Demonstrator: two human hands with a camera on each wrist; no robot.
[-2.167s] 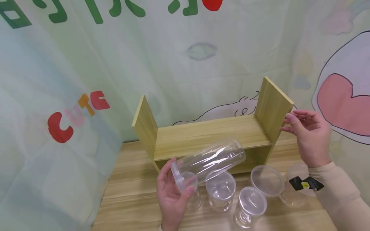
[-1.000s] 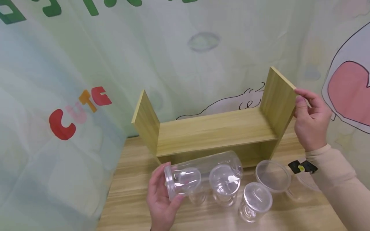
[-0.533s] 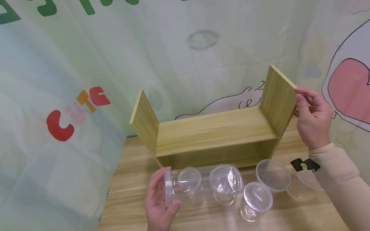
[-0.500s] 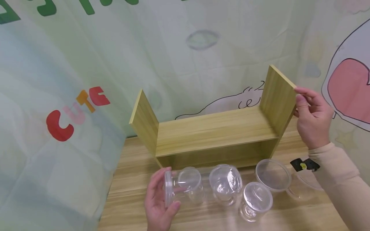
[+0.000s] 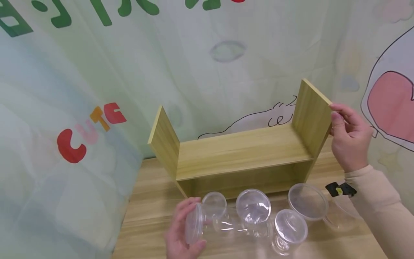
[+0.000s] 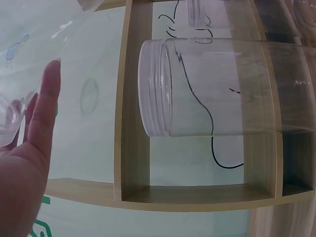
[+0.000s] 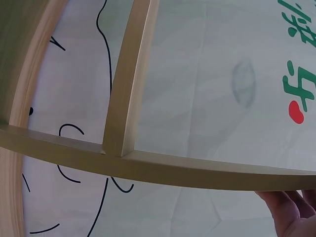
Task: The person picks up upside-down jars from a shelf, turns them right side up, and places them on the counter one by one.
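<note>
My left hand (image 5: 182,230) grips a clear plastic jar (image 5: 226,226) around its lidded end. The jar lies sideways in the air, its body pointing right over other jars on the table. In the left wrist view, the left hand (image 6: 34,133) curls around clear plastic at the left edge. My right hand (image 5: 350,138) pinches the upper front edge of the right side panel of a wooden shelf (image 5: 239,151). In the right wrist view, the right hand (image 7: 291,212) touches the panel edge from below, partly out of frame.
Several clear lidded jars stand before the shelf, among them a small one (image 5: 214,205), a wider one (image 5: 253,207), one nearer the front (image 5: 291,226) and a large one (image 5: 308,202). The wooden table (image 5: 142,216) lies under them. A printed curtain (image 5: 194,79) hangs behind.
My right hand has moved from beside the panel to pinching its edge. My left hand has lowered the jar, whose far end has dropped from raised toward the shelf.
</note>
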